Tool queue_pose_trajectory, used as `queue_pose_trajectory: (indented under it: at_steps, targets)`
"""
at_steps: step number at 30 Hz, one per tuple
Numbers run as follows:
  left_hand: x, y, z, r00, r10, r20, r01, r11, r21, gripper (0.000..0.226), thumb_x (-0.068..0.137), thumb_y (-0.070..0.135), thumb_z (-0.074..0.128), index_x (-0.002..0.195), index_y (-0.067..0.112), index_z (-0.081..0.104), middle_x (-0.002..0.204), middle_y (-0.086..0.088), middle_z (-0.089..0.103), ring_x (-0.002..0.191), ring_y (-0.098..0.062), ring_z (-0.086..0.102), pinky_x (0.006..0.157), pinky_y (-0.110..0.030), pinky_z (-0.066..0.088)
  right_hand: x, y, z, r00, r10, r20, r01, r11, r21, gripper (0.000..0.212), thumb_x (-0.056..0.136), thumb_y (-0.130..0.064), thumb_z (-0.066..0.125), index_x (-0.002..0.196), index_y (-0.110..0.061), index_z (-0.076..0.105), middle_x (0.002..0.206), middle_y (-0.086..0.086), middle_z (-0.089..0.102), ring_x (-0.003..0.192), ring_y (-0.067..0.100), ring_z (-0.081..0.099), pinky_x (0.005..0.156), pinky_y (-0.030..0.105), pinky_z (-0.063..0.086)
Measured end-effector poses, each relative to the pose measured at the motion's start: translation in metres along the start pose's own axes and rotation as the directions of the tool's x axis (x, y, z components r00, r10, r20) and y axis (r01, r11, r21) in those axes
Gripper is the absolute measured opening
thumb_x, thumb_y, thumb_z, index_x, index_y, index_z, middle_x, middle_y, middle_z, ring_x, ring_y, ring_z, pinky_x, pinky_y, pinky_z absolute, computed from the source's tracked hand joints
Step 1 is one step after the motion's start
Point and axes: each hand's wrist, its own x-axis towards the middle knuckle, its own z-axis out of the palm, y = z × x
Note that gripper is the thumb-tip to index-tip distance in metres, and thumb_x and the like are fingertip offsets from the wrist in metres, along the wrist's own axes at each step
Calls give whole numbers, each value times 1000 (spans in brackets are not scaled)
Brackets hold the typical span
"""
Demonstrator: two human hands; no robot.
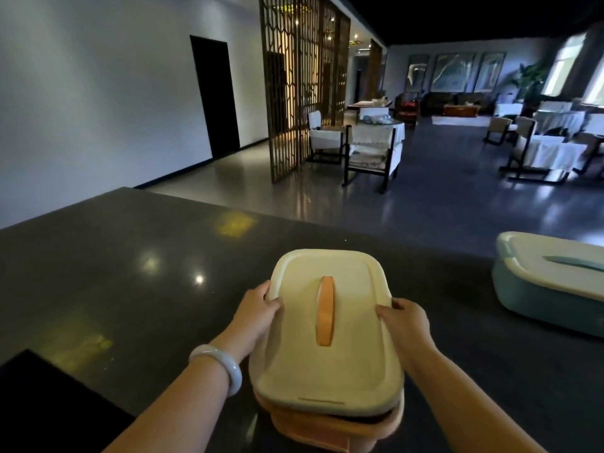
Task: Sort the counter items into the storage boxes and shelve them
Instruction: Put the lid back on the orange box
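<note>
Two storage boxes in view. Orange box (330,416) sits at 6 o'clock on the dark table (130,256), cream lid (330,322) with orange handle (325,310) on top. Teal box (549,289), lidded, at 3 o'clock, well apart.

Left hand (258,310) grips the lid's left edge, thumb over the rim. Right hand (405,317) grips the right edge the same way. Each hand is clamped on the lid, one per side, opposite each other. Pale bangle (222,366) on left wrist.

Lid looks unseated at the near end: dark gap between it and the box rim. I cannot tell whether it is going on or coming off.

My read of the step: if closing, I'd keep the lid level, line up the corners, press evenly on both sides, then check the near edge. Uneven pressure could tip it.
</note>
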Motion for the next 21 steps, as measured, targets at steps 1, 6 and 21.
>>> queue_pose_trajectory:
  at_steps: [1, 6, 21]
  targets:
    - [3, -6, 1, 1000, -6, 22, 7, 1000, -17, 53, 95, 25, 53, 146, 28, 36, 135, -2, 50, 114, -21, 54, 100, -41, 44, 9, 13, 2, 999, 6, -35, -8, 999, -34, 15, 82, -31, 66, 95, -29, 59, 109, 3, 57, 91, 21, 60, 76, 38, 54]
    - [15, -27, 5, 990, 9, 139, -1, 999, -54, 54, 100, 27, 48, 149, 33, 27, 154, 4, 32, 136, -20, 39, 114, -45, 30, -2, 28, 3, 995, -33, -93, 27, 997, -71, 16, 84, -26, 66, 98, -31, 61, 101, -1, 62, 90, 18, 62, 74, 33, 54]
    - [13, -47, 15, 973, 88, 214, -93, 996, 13, 56, 104, 37, 30, 154, 28, 9, 153, -4, 34, 134, -22, 40, 105, -33, 32, -35, 32, 4, 996, -16, -87, 14, 1000, -18, 42, 96, -24, 54, 137, -26, 47, 110, -6, 61, 92, 9, 61, 60, 21, 47]
